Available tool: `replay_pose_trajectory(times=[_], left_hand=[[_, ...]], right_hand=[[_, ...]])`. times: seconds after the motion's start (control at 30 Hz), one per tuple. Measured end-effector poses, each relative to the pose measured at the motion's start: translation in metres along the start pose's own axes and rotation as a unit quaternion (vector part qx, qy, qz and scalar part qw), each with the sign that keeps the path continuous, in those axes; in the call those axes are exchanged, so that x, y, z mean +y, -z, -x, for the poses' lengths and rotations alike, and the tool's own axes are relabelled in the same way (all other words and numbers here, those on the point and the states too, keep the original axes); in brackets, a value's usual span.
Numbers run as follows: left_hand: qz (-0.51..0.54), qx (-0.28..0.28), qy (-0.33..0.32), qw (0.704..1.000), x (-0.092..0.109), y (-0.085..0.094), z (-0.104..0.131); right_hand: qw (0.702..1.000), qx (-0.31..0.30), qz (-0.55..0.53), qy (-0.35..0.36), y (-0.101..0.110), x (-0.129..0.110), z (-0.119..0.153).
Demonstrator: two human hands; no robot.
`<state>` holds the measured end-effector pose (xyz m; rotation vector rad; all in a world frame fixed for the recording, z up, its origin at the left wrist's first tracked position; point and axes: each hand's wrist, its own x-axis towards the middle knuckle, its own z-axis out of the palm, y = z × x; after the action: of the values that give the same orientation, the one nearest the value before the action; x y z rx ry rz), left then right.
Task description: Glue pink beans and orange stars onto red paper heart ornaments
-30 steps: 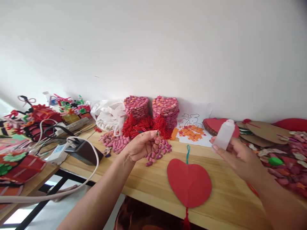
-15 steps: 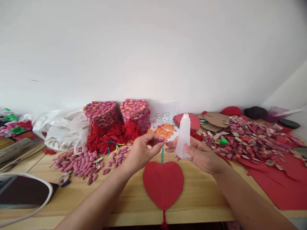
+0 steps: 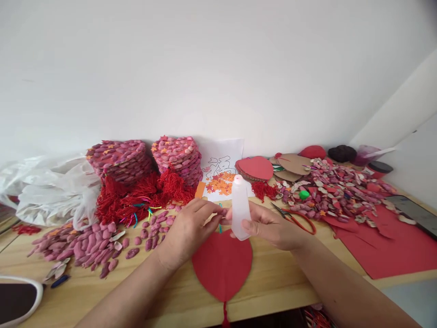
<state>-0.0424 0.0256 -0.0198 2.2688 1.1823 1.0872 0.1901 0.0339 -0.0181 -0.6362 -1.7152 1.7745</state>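
Note:
A translucent white squeeze bottle (image 3: 241,214) stands nearly upright in my right hand (image 3: 269,226), nozzle up, with the fingers wrapped round its lower part. My left hand (image 3: 191,230) is just left of the bottle, thumb and fingertips pinched together; what they hold, if anything, is too small to tell. Below both hands a red heart-shaped piece (image 3: 221,269) lies flat on the table. A blue-green cord (image 3: 220,228) shows at its top and a red tassel (image 3: 226,314) hangs from its point over the table edge.
Pink peanut-like pieces (image 3: 92,243) lie to the left, before red tassels (image 3: 143,198) and two stacks of decorated hearts (image 3: 177,159). Orange stars (image 3: 221,183) lie on white paper. Red-handled scissors (image 3: 297,219), shell pieces (image 3: 341,191) and red sheets (image 3: 385,248) are at right.
The view has turned to the right, bringing scissors and a phone into sight. Both hands have come closer together, with my left fingertips now beside the bottle, which sits slightly lower.

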Motion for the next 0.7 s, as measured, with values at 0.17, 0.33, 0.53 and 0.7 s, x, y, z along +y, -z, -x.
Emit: replay_pose_trajectory(times=[0.17,0.33,0.53,0.7], left_hand=[[0.059,-0.002,0.040,0.997,-0.001,0.000,0.001],[0.260,0.031,0.202,0.944,-0.007,0.002,-0.004],[0.563,0.042,0.328,0.757,-0.017,0.008,-0.010],[0.616,0.050,0.348,0.705,-0.018,0.010,-0.011]], right_hand=[[1.000,-0.009,0.015,-0.006,-0.002,0.002,0.001],[0.999,0.033,-0.006,0.013,0.001,0.001,0.000],[0.962,0.229,0.142,0.033,0.012,-0.006,-0.002],[0.913,0.329,0.242,0.026,0.014,-0.004,0.001]])
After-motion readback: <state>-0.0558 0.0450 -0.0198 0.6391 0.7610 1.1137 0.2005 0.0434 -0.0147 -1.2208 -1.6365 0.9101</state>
